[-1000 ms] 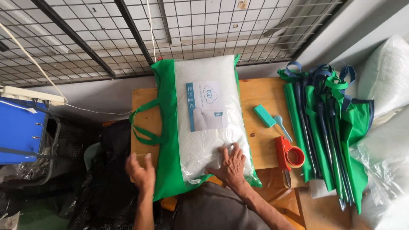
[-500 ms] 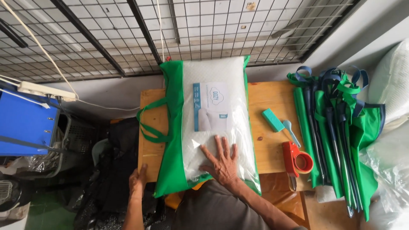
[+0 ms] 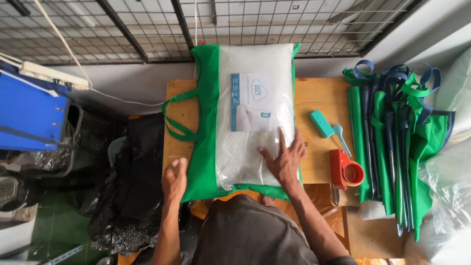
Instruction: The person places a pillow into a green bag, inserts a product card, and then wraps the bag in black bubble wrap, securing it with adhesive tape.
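Note:
A white pillow in clear plastic (image 3: pixel 255 105) lies inside a green carry bag (image 3: pixel 206 122) on a wooden table (image 3: pixel 319 93). My right hand (image 3: pixel 285 159) lies flat, fingers spread, on the lower right part of the pillow's plastic. At the bag's lower left edge, my left hand (image 3: pixel 174 179) touches the green fabric with fingers curled. The bag's green handle (image 3: pixel 171 120) loops out to the left.
Right of the bag lie a teal block (image 3: pixel 321 123), a light blue tool (image 3: pixel 341 138) and a red tape dispenser (image 3: pixel 346 172). A stack of folded green bags (image 3: pixel 392 142) fills the right. A wire grid (image 3: pixel 122 24), a blue crate (image 3: pixel 29 115) and black plastic (image 3: pixel 132 191) are around.
My left hand rose from below the table's edge to the bag's lower left edge. My right hand shifted slightly right on the pillow.

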